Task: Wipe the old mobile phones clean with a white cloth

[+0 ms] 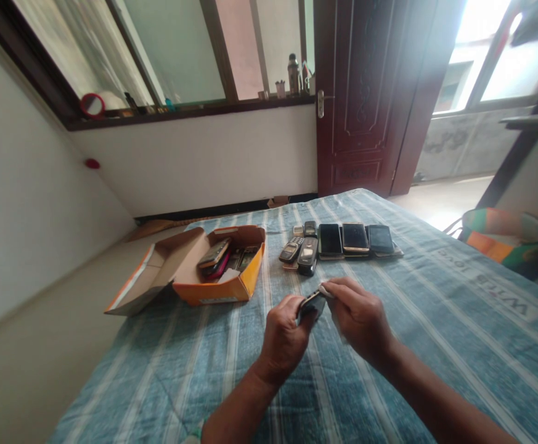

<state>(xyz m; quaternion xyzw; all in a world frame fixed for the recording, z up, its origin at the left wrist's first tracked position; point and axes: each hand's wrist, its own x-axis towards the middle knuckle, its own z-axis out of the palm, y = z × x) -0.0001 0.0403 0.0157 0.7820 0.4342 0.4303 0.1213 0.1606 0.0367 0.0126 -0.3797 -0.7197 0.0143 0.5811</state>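
Observation:
My left hand [283,336] is closed around a small dark phone [311,305], held just above the striped blue cloth [435,320]. My right hand [358,316] is pinched on a small white piece [326,291] pressed against the phone's upper end; it may be a cloth or tissue. Beyond my hands lies a row of phones [342,240] on the cloth, several small keypad ones on the left and three flat dark ones on the right. An open orange cardboard box [225,287] to the left holds more phones.
The cloth covers a table or bed that ends at the left over a pale floor [42,345]. A dark wooden door [365,92] stands behind. A window sill [195,111] carries bottles and cups. A colourful bag [504,237] sits at the right.

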